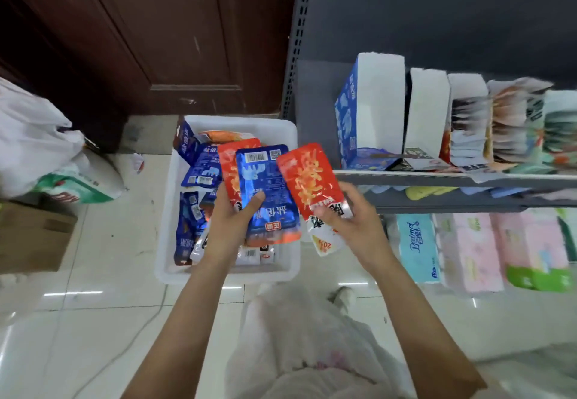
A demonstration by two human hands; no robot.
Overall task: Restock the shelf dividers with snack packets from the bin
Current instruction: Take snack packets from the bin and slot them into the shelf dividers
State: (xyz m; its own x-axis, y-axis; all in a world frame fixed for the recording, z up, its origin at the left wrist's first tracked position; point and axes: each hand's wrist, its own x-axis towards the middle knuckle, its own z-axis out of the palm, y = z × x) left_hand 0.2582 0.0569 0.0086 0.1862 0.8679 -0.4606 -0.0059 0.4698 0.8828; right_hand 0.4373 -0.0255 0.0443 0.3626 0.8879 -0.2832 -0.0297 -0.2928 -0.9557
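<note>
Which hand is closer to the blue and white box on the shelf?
Right. The right hand holds a red packet just below the blue and white box; the left hand is over the white bin.

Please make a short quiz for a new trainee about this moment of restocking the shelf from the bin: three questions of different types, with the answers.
1. True or false: the right hand holds a blue packet.
2. Multiple choice: where is the white bin? A) on the shelf B) on the floor, left of the shelf C) on the cardboard box
3. Fill in: the left hand holds a blue packet in front of a ___ packet.

Key
1. False: it holds a red packet.
2. B.
3. Red: the rear packet is red.
</note>
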